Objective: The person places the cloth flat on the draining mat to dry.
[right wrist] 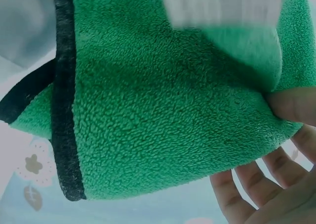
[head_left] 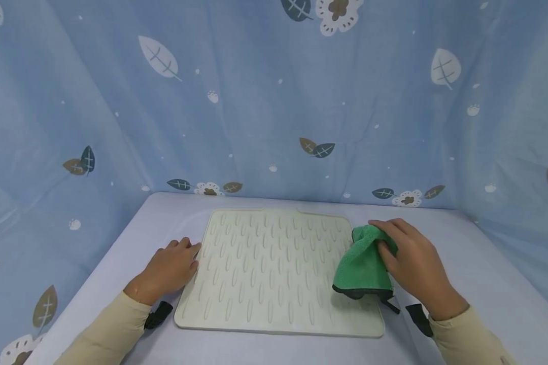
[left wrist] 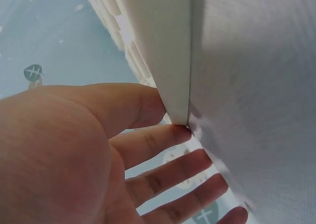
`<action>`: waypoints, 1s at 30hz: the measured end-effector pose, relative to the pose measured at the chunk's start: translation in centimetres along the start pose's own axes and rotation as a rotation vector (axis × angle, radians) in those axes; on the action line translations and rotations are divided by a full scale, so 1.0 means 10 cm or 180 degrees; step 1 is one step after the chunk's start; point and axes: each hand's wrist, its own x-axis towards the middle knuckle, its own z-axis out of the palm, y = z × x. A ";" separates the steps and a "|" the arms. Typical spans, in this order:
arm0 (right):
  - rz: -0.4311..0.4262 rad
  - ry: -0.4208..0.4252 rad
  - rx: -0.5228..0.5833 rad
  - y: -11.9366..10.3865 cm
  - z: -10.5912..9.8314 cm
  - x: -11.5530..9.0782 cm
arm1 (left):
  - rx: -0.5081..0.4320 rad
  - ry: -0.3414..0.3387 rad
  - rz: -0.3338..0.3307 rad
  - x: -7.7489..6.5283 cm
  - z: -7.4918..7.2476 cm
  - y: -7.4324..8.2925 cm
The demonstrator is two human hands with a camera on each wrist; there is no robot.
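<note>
Pinching the green cloth (head_left: 363, 268) over the right side of the mat (head_left: 265, 268) with the right hand (head_left: 415, 261). Left hand (head_left: 170, 268), fingers extended, touches the mat's left edge on the counter (head_left: 484, 268). Cloth looks soft, light; best gripped by a bunched fold.

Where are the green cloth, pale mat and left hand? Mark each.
Green cloth (head_left: 362, 267), head view: its hanging front.
Pale mat (head_left: 267, 268), head view: its ridged top.
Left hand (head_left: 171, 266), head view: its back.

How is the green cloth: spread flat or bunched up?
Bunched up: the green cloth is gathered in folds where the right hand pinches it.
</note>
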 end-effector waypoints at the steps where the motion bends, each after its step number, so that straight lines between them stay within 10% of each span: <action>1: -0.0028 0.0025 0.0003 -0.01 0.00 0.02 | 0.0007 -0.0011 -0.0001 0.00 0.00 0.00; 30: -0.0231 0.0331 0.0413 -0.57 0.45 0.42 | 0.0030 0.0074 0.0022 -0.03 -0.01 0.00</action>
